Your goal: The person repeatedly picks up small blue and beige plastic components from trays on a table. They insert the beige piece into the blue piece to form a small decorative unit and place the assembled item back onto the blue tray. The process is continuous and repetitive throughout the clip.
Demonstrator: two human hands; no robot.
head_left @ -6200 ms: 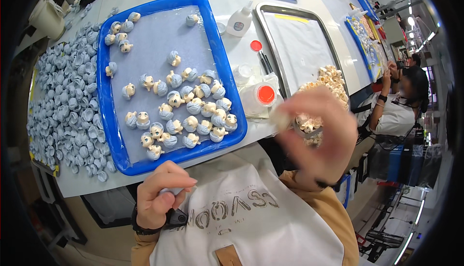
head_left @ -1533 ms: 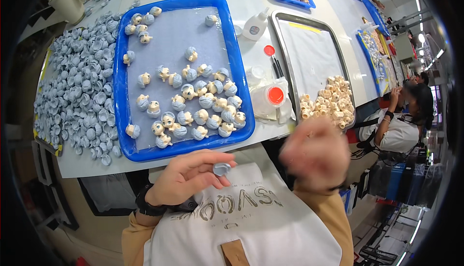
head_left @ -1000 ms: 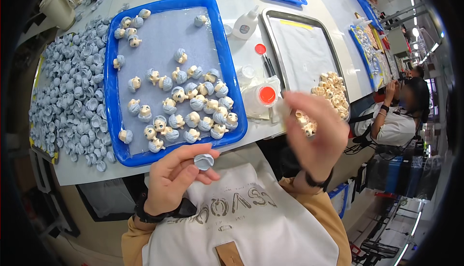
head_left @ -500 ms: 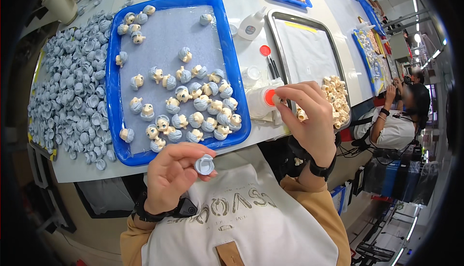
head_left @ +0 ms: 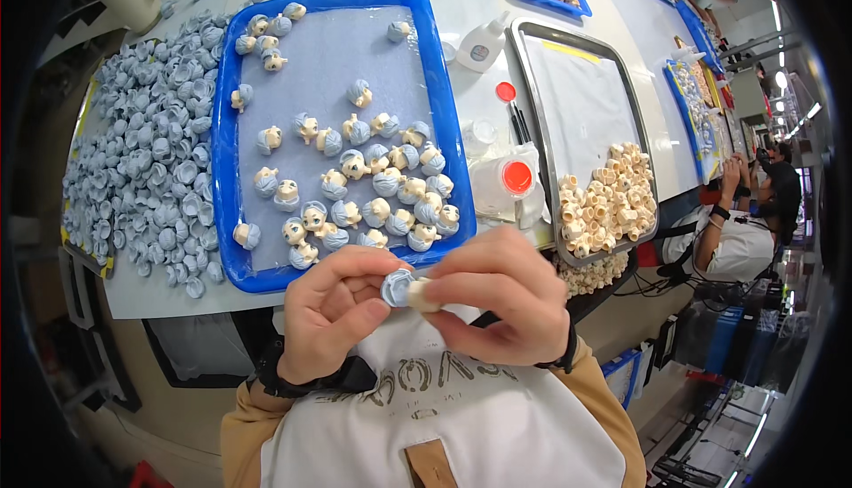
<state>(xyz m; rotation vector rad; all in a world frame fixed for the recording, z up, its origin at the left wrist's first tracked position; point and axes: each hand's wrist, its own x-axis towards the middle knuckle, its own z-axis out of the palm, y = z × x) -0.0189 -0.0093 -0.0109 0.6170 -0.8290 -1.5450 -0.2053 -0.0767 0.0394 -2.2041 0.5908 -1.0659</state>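
Note:
Between finger and thumb, my left hand [head_left: 333, 315] grips a light blue doll hair piece [head_left: 396, 287], its hollow side showing. My right hand [head_left: 504, 297] pinches a small cream doll face piece [head_left: 422, 295] right against it; whether the two are fitted into each other I cannot tell. Just beyond my hands lies a blue tray [head_left: 453, 115] with several doll heads [head_left: 354, 165], blue-haired and cream-faced, most grouped at its near right. To its right, a metal tray [head_left: 541, 133] holds a heap of cream face pieces [head_left: 608, 204] at its near end.
A large pile of blue hair pieces [head_left: 151, 142] covers the table's left. Between the trays stand a white squeeze bottle [head_left: 484, 44], a jar with red contents [head_left: 516, 177] and thin brushes [head_left: 519, 122]. Another person [head_left: 745, 213] sits at the right.
My right hand has come from beside the jar down and left to my left hand, bringing the face piece against the hair piece. My left hand has shifted slightly right.

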